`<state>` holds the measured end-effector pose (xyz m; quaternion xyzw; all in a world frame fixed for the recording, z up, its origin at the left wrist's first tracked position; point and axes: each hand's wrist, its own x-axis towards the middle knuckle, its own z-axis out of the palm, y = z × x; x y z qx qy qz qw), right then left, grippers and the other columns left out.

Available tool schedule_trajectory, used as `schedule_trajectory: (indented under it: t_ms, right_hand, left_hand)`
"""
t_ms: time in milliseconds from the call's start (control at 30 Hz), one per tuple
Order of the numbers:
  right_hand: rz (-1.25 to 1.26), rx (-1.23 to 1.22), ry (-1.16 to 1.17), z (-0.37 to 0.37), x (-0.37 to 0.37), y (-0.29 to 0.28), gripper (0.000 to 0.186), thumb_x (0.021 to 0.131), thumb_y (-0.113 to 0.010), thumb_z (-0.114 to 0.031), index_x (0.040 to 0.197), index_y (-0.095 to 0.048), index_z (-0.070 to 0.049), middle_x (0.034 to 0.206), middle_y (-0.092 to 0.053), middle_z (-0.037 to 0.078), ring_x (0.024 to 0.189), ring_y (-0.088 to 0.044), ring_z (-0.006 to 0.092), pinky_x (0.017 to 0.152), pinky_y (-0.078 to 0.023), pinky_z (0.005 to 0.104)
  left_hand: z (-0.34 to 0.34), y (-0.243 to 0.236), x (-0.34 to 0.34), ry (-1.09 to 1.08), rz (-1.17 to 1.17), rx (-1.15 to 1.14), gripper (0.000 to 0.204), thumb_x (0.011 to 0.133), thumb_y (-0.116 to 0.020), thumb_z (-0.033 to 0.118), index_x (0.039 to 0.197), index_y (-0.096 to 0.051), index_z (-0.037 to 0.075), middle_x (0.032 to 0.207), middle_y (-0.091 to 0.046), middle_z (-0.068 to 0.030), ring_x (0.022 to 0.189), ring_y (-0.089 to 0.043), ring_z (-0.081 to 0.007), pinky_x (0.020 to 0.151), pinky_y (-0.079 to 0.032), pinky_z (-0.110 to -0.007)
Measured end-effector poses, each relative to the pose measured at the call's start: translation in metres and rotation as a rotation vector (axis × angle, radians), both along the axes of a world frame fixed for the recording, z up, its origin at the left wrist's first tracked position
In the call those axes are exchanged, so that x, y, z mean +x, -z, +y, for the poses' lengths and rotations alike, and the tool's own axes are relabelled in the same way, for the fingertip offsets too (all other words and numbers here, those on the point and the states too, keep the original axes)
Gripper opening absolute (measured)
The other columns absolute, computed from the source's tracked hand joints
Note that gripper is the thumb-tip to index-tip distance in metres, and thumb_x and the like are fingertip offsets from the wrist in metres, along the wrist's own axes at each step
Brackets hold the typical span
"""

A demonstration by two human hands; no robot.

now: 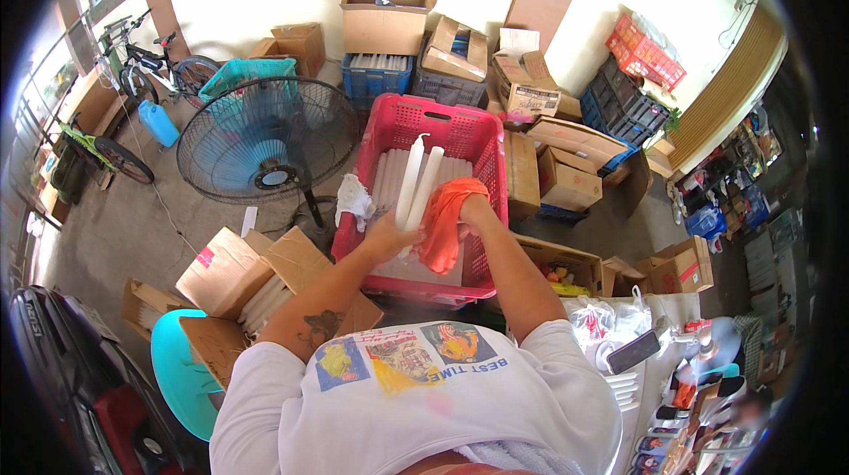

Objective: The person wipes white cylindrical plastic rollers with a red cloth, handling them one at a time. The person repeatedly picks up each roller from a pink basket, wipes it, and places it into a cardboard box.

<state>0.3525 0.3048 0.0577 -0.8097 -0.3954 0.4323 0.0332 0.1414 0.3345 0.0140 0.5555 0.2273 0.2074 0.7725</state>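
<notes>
My left hand [390, 237] is closed around the lower part of two white candles [410, 178], which stand nearly upright and lean a little to the right. One candle shows a wick at its top. In my right hand [477, 213] is a bunched orange cloth [439, 232], pressed close against the candles' lower right side. Both hands are above a pink plastic crate [375, 126], where more white candles [455, 171] lie side by side. A white cloth [354, 199] hangs over the crate's left rim.
A large black fan [270, 143] stands left of the crate. Cardboard boxes [232, 273] holding candles sit at the near left, beside a turquoise chair [181, 369]. More boxes [566, 179] and crates line the wall. A table with a phone [633, 352] is at the right.
</notes>
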Motion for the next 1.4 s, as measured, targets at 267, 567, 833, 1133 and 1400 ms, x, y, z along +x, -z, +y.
schedule_trajectory:
  t_ms: [267, 567, 833, 1133, 1400]
  right_hand:
    - [0.478, 0.372, 0.214, -0.016, -0.033, -0.016, 0.032, 0.086, -0.061, -0.021, 0.116, -0.061, -0.008, 0.101, -0.066, 0.014, 0.089, -0.064, 0.0244, 0.068, -0.053, 0.0424]
    - [1.114, 0.633, -0.080, -0.057, 0.011, -0.053, 0.050, 0.092, -0.059, -0.026, 0.129, -0.045, 0.005, 0.124, -0.055, 0.017, 0.114, -0.056, 0.0281, 0.090, -0.050, 0.0432]
    - [1.019, 0.653, -0.027, -0.060, 0.011, -0.061, 0.054, 0.091, -0.058, -0.040, 0.127, -0.051, -0.001, 0.114, -0.061, 0.015, 0.097, -0.064, 0.0281, 0.081, -0.053, 0.0377]
    - [1.337, 0.807, -0.046, -0.062, 0.005, -0.066, 0.033, 0.092, -0.058, -0.031, 0.105, -0.057, -0.001, 0.118, -0.056, 0.019, 0.112, -0.056, 0.0349, 0.088, -0.050, 0.0532]
    - [1.454, 0.814, -0.106, -0.064, 0.007, -0.064, 0.028, 0.092, -0.057, -0.032, 0.096, -0.057, -0.003, 0.117, -0.056, 0.016, 0.109, -0.057, 0.0307, 0.087, -0.050, 0.0493]
  left_hand:
    - [-0.009, -0.029, 0.018, -0.339, 0.041, 0.187, 0.034, 0.073, -0.071, 0.004, 0.102, -0.055, 0.000, 0.082, -0.064, -0.0082, 0.067, -0.064, -0.0171, 0.057, -0.053, -0.031]
    - [0.033, -0.121, -0.002, -0.181, -0.021, 0.166, 0.030, 0.078, -0.066, -0.003, 0.103, -0.048, 0.001, 0.080, -0.059, -0.0066, 0.065, -0.061, -0.0141, 0.057, -0.052, -0.028]
    - [0.023, -0.138, 0.002, -0.180, -0.064, 0.105, 0.032, 0.079, -0.067, -0.002, 0.105, -0.049, 0.001, 0.081, -0.059, -0.0061, 0.065, -0.061, -0.0134, 0.057, -0.052, -0.027]
    - [0.019, -0.148, -0.002, -0.152, -0.099, 0.096, 0.032, 0.078, -0.069, 0.002, 0.103, -0.051, 0.004, 0.079, -0.059, -0.0042, 0.064, -0.059, -0.0123, 0.056, -0.051, -0.026]
    - [0.011, -0.160, -0.003, -0.143, -0.109, 0.080, 0.032, 0.077, -0.069, 0.002, 0.104, -0.050, 0.002, 0.078, -0.059, -0.0052, 0.063, -0.060, -0.0127, 0.055, -0.051, -0.027]
